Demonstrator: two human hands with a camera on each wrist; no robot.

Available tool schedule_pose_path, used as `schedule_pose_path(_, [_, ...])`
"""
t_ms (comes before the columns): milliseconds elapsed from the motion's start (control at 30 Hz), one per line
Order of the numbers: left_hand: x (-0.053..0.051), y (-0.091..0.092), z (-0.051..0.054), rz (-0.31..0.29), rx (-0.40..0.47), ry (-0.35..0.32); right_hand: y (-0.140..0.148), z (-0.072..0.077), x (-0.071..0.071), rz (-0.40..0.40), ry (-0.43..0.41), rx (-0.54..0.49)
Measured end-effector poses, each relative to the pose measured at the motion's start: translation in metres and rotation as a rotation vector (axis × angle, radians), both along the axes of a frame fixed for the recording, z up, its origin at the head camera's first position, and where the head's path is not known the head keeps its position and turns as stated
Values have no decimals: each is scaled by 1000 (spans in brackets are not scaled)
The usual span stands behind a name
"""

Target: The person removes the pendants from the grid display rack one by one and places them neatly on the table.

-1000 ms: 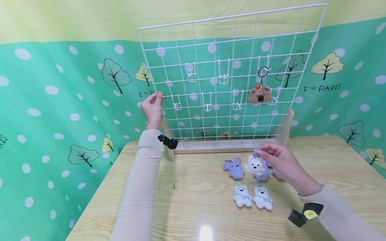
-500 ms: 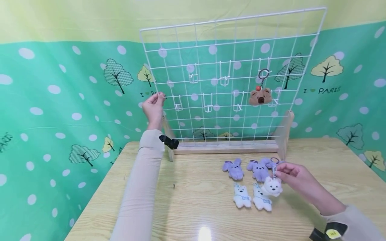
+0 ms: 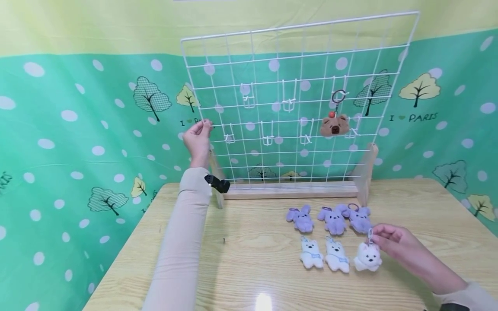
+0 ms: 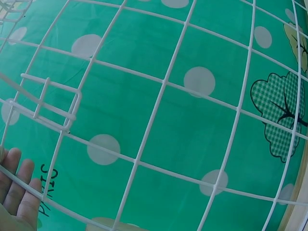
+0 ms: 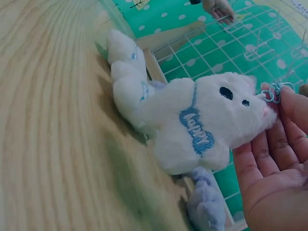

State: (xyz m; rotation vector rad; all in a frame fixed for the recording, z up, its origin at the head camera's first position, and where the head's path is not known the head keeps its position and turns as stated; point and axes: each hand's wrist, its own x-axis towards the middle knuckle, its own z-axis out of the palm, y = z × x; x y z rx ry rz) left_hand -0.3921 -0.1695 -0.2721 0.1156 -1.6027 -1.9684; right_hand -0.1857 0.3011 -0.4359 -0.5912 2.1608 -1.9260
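My right hand (image 3: 406, 246) pinches the metal chain clasp (image 3: 370, 236) of a white plush dog keychain (image 3: 368, 258). The plush hangs upright over the table's right side; I cannot tell whether it touches the wood. In the right wrist view, its chain (image 5: 273, 92) sits between thumb and fingers, and a blue bag patch (image 5: 196, 131) crosses its body. Two similar white plush keychains (image 3: 311, 254) (image 3: 336, 255) lie to its left. My left hand (image 3: 197, 140) grips the left edge of a white wire grid rack (image 3: 264, 125); in the left wrist view its fingers (image 4: 26, 192) show behind the wire.
Several white hooks (image 3: 288, 103) are on the grid. A brown bear keychain (image 3: 335, 125) hangs from the upper right one. Purple plush keychains (image 3: 302, 220) (image 3: 334, 221) (image 3: 360, 221) lie in a row before the rack's wooden base (image 3: 292, 191). A green patterned cloth (image 3: 97, 129) hangs behind.
My right hand has moved right and toward me, carrying the white plush keychain from above the purple ones to beside the two white ones. The left hand stays on the rack.
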Motion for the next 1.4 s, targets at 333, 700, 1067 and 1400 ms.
schedule_pose_path(333, [3, 0, 2, -6, -21, -18, 7, -10, 3, 14, -112, 28])
schedule_pose_path(700, [3, -1, -1, -4, -4, -6, 0, -18, -6, -120, -150, 160])
schedule_pose_path(1067, [1, 0, -1, 4, -1, 2, -8, -21, -10, -176, -166, 348])
schedule_pose_path(1400, [2, 1, 1, -8, 1, -5, -15, -1, -11, -300, -49, 542])
